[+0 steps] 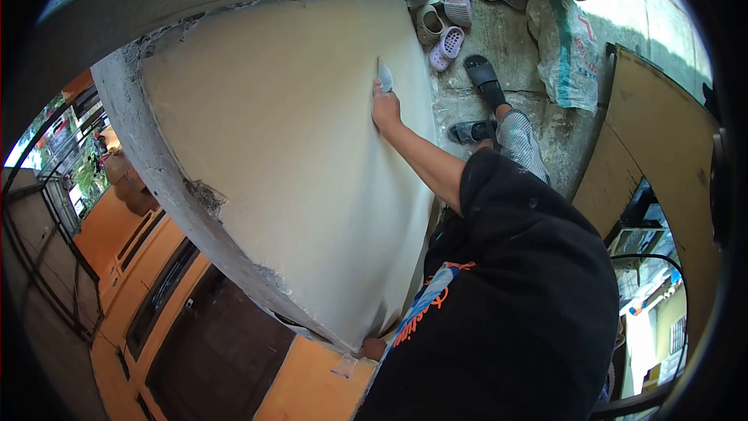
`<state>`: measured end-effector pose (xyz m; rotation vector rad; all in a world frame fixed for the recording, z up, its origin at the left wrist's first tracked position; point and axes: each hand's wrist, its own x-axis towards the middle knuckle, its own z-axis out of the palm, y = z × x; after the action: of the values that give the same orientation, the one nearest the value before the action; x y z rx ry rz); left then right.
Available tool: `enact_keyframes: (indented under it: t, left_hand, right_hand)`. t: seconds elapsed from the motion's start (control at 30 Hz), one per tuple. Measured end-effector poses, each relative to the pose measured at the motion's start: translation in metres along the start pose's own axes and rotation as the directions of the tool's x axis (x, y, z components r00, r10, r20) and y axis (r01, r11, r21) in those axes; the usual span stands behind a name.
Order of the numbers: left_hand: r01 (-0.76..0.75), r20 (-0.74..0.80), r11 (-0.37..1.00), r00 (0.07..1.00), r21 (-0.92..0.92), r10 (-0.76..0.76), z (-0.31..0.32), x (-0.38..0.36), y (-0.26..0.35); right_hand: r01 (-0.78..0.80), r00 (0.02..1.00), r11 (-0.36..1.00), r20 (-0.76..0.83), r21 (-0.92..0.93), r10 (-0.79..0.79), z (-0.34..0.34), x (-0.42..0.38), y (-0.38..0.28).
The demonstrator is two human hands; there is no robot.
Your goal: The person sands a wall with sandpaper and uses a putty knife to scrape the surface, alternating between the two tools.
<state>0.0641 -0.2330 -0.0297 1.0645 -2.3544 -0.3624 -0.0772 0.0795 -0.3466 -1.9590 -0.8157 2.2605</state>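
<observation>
My right hand (pixel 386 111) is closed around a small putty knife (pixel 385 76), its pale blade against the smooth cream wall panel (pixel 280 117). The bare forearm reaches from a black sleeve across the panel's edge. Low in the view, my left hand (pixel 372 348) shows only as a small dark part at the panel's bottom corner, beside my shirt; its fingers cannot be made out. Rough grey concrete (pixel 148 140) borders the panel, with a chipped spot (pixel 206 196) on its inner edge.
My sandalled feet stand on the concrete floor (pixel 499 35). Near them lie lilac clogs (pixel 446 48), other footwear and a white woven sack (pixel 573 54). A brown board (pixel 650 125) leans at the right. An orange wall (pixel 312 382) and dark door (pixel 218 335) lie beyond the concrete border.
</observation>
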Motion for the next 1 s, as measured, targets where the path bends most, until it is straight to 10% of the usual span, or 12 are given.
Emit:
enact_keyframes:
  t: [0.13, 0.27, 0.3, 0.37, 0.43, 0.53, 0.63, 0.7, 0.77, 0.83, 0.9, 1.0]
  left_hand:
    - [0.019, 0.019, 1.000, 1.000, -0.025, -0.018, -0.009, -0.007, 0.001]
    - [0.048, -0.024, 0.997, 0.998, -0.066, -0.050, -0.035, -0.009, -0.004]
    - [0.055, -0.025, 0.995, 0.998, -0.079, -0.057, -0.035, -0.010, -0.005]
    - [0.081, -0.029, 0.993, 0.996, -0.090, -0.084, -0.044, -0.017, -0.010]
    - [0.106, -0.027, 0.989, 0.994, -0.105, -0.109, -0.054, -0.026, -0.015]
    - [0.112, -0.004, 0.982, 0.994, -0.150, -0.114, -0.055, -0.032, -0.013]
    - [0.132, 0.007, 0.974, 0.991, -0.187, -0.133, -0.064, -0.044, -0.017]
    - [0.134, 0.023, 0.967, 0.991, -0.216, -0.132, -0.058, -0.045, -0.015]
    - [0.155, 0.020, 0.963, 0.988, -0.222, -0.155, -0.071, -0.055, -0.022]
    - [0.171, 0.026, 0.952, 0.985, -0.255, -0.170, -0.072, -0.063, -0.023]
    - [0.178, 0.034, 0.941, 0.984, -0.287, -0.176, -0.074, -0.066, -0.024]
    - [0.202, 0.058, 0.924, 0.979, -0.326, -0.193, -0.076, -0.077, -0.029]
  right_hand:
    - [-0.030, 0.983, 0.988, 0.176, -0.151, 0.057, -0.018, -0.042, 0.010]
    - [-0.279, 0.960, 0.939, 0.037, 0.202, 0.277, 0.017, -0.028, -0.010]
    - [0.023, 0.992, 0.992, 0.123, 0.125, -0.038, 0.018, -0.066, -0.031]
    - [0.626, 0.748, 0.780, 0.263, 0.028, -0.610, -0.006, -0.171, -0.085]
    - [0.716, 0.660, 0.689, 0.214, 0.111, -0.720, -0.010, -0.186, -0.068]
    - [0.083, 0.954, 0.995, 0.295, -0.063, -0.061, -0.007, -0.111, 0.000]
    - [-0.363, 0.920, 0.931, 0.171, 0.024, 0.354, -0.005, -0.097, 0.006]
    - [0.263, 0.963, 0.954, 0.092, -0.145, -0.252, 0.003, -0.175, -0.013]
    - [0.660, 0.751, 0.742, 0.103, -0.118, -0.652, -0.013, -0.229, -0.050]
    - [0.527, 0.817, 0.849, 0.304, -0.050, -0.489, -0.016, -0.183, -0.009]
    - [0.090, 0.914, 0.979, 0.406, -0.182, -0.008, -0.028, -0.141, -0.011]
    - [-0.075, 0.967, 0.965, 0.218, -0.250, 0.131, -0.018, -0.121, -0.013]
